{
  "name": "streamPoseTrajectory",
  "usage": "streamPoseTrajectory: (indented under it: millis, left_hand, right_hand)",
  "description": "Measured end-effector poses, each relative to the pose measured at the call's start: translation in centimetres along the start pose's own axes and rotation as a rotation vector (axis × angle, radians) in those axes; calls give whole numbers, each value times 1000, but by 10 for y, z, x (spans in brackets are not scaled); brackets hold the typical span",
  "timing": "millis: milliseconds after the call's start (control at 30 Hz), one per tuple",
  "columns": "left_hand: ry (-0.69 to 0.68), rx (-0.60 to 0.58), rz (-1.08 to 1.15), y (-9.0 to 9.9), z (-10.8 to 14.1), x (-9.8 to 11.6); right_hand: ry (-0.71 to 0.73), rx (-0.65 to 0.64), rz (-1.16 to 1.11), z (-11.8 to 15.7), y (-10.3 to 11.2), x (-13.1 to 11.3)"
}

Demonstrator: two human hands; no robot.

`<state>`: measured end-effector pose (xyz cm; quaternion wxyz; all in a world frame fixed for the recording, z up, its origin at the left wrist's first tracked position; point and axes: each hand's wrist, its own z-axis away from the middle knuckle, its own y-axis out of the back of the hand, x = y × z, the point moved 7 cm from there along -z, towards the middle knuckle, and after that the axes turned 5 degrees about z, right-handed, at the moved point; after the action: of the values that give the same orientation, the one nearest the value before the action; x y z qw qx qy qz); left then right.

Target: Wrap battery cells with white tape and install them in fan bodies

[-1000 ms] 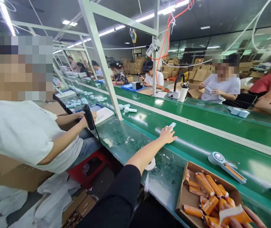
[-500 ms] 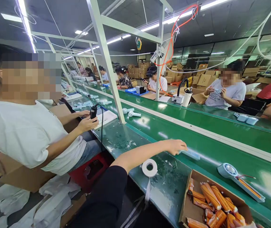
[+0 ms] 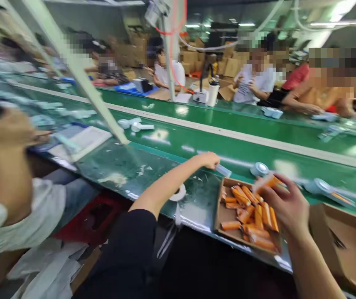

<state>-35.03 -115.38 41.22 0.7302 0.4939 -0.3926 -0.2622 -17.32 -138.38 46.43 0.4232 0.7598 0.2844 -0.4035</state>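
Observation:
My left hand reaches out over the near edge of the green belt, its fingers closed on the end of a light-blue plastic fan part. My right hand is above a shallow cardboard box, gripping an orange-wrapped battery between thumb and fingers. Several more orange batteries lie loosely in that box. Just beyond my right hand, a light-blue fan with a round head rests on the belt. Another fan, with orange showing in its handle, lies to the right.
A roll of white tape lies on the bench by my left forearm. Another cardboard box stands at the right. A slanted metal post rises at the left, beside a co-worker's arm. Other people sit across the green belt.
The view has swung right and down. My right hand has come up from the box with an orange battery. My left hand still grips the light-blue part at the belt's edge.

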Motion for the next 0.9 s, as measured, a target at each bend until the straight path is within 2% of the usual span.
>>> streamPoseTrajectory:
  millis: [133, 233, 333, 533, 667, 767, 900]
  left_hand:
    - [-100, -8, 152, 5, -6, -14]
    - [-122, -10, 239, 7, -5, -16]
    - [-112, 0, 307, 4, -3, -16]
    - [-87, 29, 374, 2, -3, -19]
    - [-85, 52, 409, 3, 2, -20]
    - [-55, 120, 438, 5, 9, -20]
    - [71, 282, 415, 2, 14, -19]
  right_hand:
    - [-15, -290, -17, -81, -62, -4]
    - [11, -375, 92, -105, -92, 3]
    - [62, -406, 161, -104, -106, 4]
    - [133, -474, 252, -98, -120, 3]
    - [205, -579, 515, -92, -130, 6]
    - [235, -629, 709, -88, -132, 9]
    - [242, -680, 790, -92, -137, 12]
